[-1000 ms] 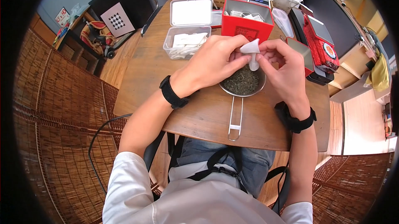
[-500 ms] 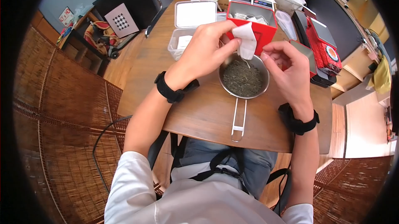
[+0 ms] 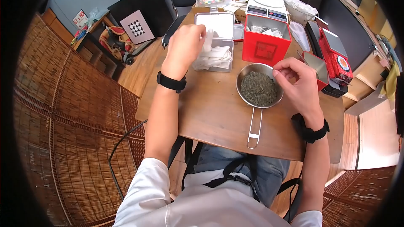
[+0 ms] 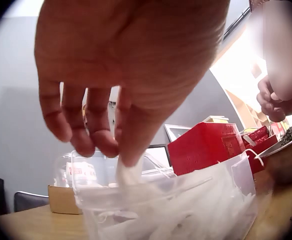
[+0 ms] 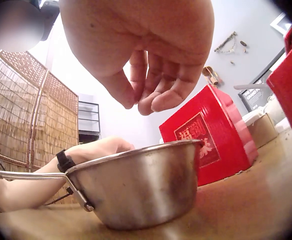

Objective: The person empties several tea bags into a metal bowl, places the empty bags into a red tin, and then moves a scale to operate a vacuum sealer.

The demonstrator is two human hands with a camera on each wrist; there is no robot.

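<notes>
My left hand [image 3: 183,50] hangs over the clear plastic container [image 3: 231,68], a white pouch [image 3: 208,41] pinched between thumb and fingers. The left wrist view shows this pouch [image 4: 130,174] just above the heaped white pouches [image 4: 201,205]. By the right rim of the metal bowl [image 3: 240,94], my right hand [image 3: 299,84] hovers with loosely curled fingers and holds nothing. Dried, dark green leaves [image 3: 259,89] fill the bowl, whose wire handle points toward me. In the right wrist view the right hand [image 5: 146,50] is above the bowl [image 5: 146,185].
A red box [image 3: 265,49] with white pouches stands behind the bowl, in front of a white scale [image 3: 267,0]. Another open red box [image 3: 316,68] and red packaging [image 3: 336,60] are at the right. The container's raised lid [image 3: 215,25] is behind it.
My left hand has carried the white pouch from above the bowl left to the plastic container. The right hand has let go of the pouch and stays beside the bowl.
</notes>
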